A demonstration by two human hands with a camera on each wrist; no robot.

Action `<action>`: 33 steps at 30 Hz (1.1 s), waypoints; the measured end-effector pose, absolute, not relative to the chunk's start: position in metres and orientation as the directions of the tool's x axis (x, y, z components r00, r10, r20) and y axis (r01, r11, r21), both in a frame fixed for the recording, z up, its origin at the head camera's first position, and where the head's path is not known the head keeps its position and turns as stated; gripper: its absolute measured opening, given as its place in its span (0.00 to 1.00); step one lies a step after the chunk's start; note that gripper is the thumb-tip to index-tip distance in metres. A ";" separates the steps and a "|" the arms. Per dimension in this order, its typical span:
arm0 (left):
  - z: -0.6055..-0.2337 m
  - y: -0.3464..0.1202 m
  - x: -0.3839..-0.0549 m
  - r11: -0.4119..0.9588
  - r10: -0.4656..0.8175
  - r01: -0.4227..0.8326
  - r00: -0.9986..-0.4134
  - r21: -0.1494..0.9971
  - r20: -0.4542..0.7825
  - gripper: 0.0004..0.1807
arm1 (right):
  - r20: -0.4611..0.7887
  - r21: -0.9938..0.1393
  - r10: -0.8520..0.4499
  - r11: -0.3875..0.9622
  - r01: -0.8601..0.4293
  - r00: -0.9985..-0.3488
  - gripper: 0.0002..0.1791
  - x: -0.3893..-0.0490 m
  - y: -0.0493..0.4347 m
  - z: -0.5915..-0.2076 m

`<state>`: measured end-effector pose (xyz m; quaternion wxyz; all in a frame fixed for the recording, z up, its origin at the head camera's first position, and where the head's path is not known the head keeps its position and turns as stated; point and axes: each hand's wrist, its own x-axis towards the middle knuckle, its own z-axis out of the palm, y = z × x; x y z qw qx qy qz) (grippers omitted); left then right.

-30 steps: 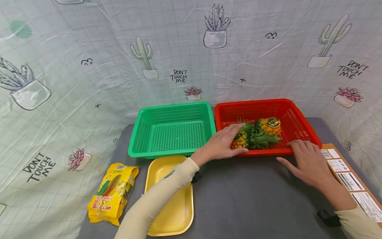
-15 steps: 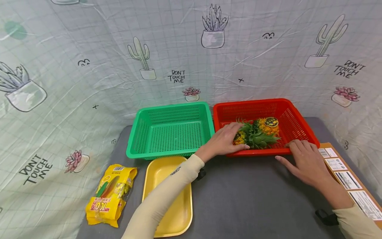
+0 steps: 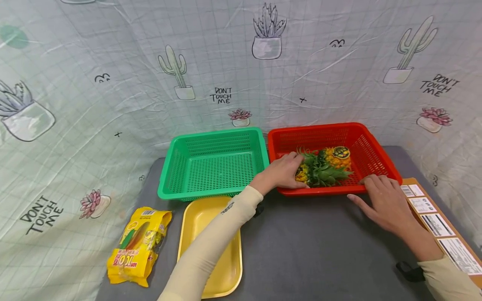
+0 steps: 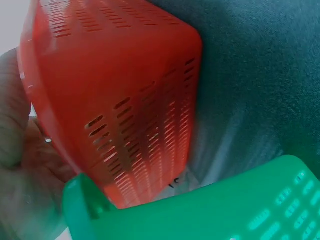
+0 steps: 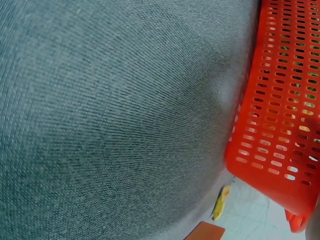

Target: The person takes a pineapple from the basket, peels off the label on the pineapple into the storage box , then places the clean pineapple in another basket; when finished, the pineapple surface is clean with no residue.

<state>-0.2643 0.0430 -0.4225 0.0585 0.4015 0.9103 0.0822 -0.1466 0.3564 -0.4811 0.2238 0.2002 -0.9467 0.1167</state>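
Two small pineapples lie in a red plastic basket (image 3: 376,156) at the back right. My left hand (image 3: 284,170) reaches over the basket's front left corner and grips the nearer pineapple (image 3: 301,173), its fingertips hidden behind the fruit. The leafy crown of that pineapple points right. Behind it lies the other pineapple (image 3: 335,159), with a black and yellow label. My right hand (image 3: 388,202) rests on the basket's front right rim, fingers over the edge and thumb outside. In the left wrist view the left hand (image 4: 25,190) shows beside the red basket wall.
A green basket (image 3: 216,196) stands left of the red one. In front of it lies a yellow tray (image 3: 226,271), partly under my left forearm. A yellow printed bag (image 3: 137,246) lies at the far left. A cardboard box (image 3: 438,225) with labels sits at right.
My left hand has sunk slightly deeper into the red basket and closed round the nearer pineapple. My right hand stays on the rim. The whole view has shifted a little.
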 end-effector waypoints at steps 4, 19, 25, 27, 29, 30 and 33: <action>-0.424 0.044 -0.265 0.656 0.752 0.740 -0.658 0.150 -0.039 0.43 | 0.472 -0.130 -0.321 0.896 -0.425 -0.821 0.25 -0.147 0.356 -0.481; -0.432 0.046 -0.269 0.644 0.759 0.749 -0.651 0.157 -0.005 0.43 | 0.498 -0.130 -0.313 0.895 -0.426 -0.809 0.22 -0.148 0.354 -0.482; -0.435 0.045 -0.270 0.629 0.766 0.758 -0.642 0.172 0.032 0.43 | 0.511 -0.123 -0.311 0.896 -0.426 -0.801 0.19 -0.147 0.355 -0.483; -0.436 0.045 -0.270 0.624 0.768 0.759 -0.640 0.186 0.034 0.42 | 0.513 -0.120 -0.310 0.897 -0.424 -0.801 0.19 -0.146 0.356 -0.483; -0.436 0.044 -0.269 0.622 0.769 0.758 -0.639 0.196 0.031 0.42 | 0.515 -0.117 -0.311 0.897 -0.425 -0.799 0.19 -0.146 0.356 -0.484; -0.436 0.044 -0.269 0.621 0.769 0.758 -0.638 0.200 0.031 0.42 | 0.516 -0.117 -0.313 0.896 -0.427 -0.797 0.19 -0.146 0.356 -0.484; -0.436 0.042 -0.270 0.616 0.772 0.759 -0.635 0.211 0.030 0.41 | 0.520 -0.115 -0.317 0.894 -0.432 -0.793 0.19 -0.147 0.355 -0.484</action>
